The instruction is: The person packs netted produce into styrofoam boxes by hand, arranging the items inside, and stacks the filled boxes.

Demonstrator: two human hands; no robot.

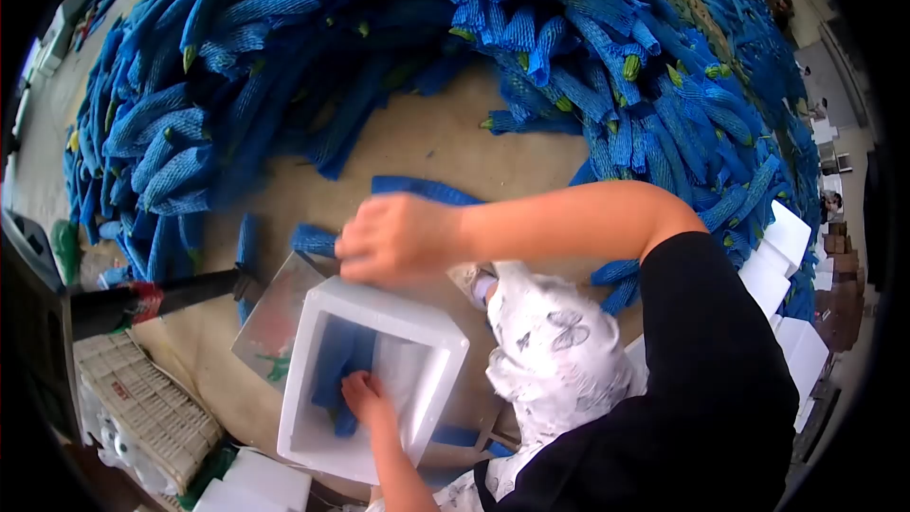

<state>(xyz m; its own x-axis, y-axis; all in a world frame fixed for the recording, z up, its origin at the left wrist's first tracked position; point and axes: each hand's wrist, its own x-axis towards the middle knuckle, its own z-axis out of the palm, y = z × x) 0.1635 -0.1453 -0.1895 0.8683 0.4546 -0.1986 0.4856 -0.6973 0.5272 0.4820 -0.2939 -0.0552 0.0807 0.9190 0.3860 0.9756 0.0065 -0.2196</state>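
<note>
A white foam box (299, 370) stands tilted before me, with several long green vegetables in blue foam net sleeves (346, 351) along its left side. My left hand (365, 398) reaches inside, its fingers curled against a sleeved vegetable. Above the box's far rim is my right hand (393, 237), blurred and seen from the back, its fingers bent downward; whether anything is in them is hidden. Just left of that hand lies a blue-sleeved vegetable (313, 239), and another (427, 190) lies beyond it.
A large heap of blue-sleeved vegetables (531, 28) curves around the far side. A woven basket (152, 408) sits at the lower left, near a dark bar (180, 299). White foam boxes (801, 351) stand at the right, and others (256, 484) at the bottom left.
</note>
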